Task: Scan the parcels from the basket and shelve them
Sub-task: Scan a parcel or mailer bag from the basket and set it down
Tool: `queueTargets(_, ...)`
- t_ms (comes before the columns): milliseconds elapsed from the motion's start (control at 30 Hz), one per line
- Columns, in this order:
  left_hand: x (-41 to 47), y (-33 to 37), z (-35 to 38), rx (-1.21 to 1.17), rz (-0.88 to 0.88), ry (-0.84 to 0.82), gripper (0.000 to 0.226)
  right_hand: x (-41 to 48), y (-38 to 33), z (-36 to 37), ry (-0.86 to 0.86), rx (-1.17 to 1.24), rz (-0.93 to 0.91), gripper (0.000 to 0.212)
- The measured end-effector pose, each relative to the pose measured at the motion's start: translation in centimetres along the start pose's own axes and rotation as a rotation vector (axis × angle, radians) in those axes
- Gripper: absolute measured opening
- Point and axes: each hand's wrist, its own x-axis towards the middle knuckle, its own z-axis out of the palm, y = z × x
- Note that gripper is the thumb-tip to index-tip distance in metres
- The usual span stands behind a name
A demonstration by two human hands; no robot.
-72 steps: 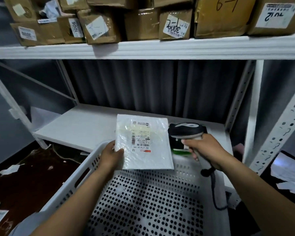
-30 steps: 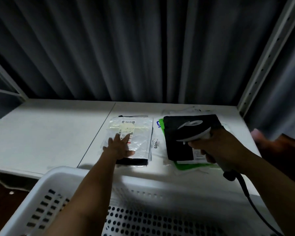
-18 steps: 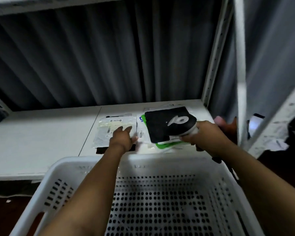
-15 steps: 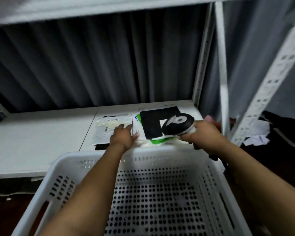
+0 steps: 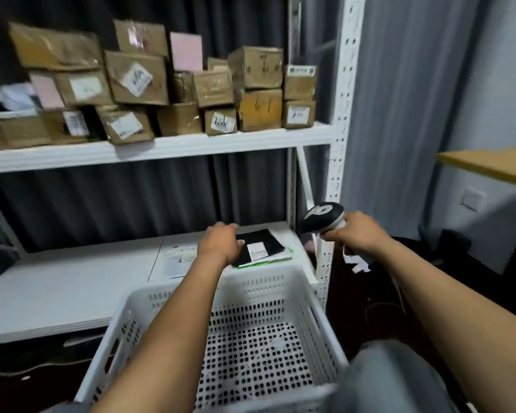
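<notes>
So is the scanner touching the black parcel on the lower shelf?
Apart. The head view shows the scanner, gripped by the right hand, off to the right of the black parcel, with white shelf showing between them.

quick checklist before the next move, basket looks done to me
1. Basket emptied: ok. No parcel shows on the perforated floor of the white basket, though the arms hide part of it.
2. Scanner in hand: ok. The right hand grips the barcode scanner, held to the right of the parcels.
3. Left hand free: ok. The left hand is over the lower shelf with nothing visibly held.
4. Clear parcel shelved: ok. The clear parcel lies flat on the lower shelf.
5. Black parcel settled: cannot tell. The black parcel tops its stack, but the left hand is at its edge and contact is unclear.
</notes>
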Motion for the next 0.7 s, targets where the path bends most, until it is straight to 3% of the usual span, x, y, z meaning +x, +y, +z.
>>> queueTargets(400,-5.0,15.4,-8.4,0.002,0.336,0.085,0.052,-8.8,0.4,-16.0,0.334,-0.013,0.027,0.014)
queueTargets(700,-4.0,29.5,-8.6,-0.027,0.623,0.081,0.054,-12.0,3.6,-29.2,0.623,-0.208,0.262,0.015)
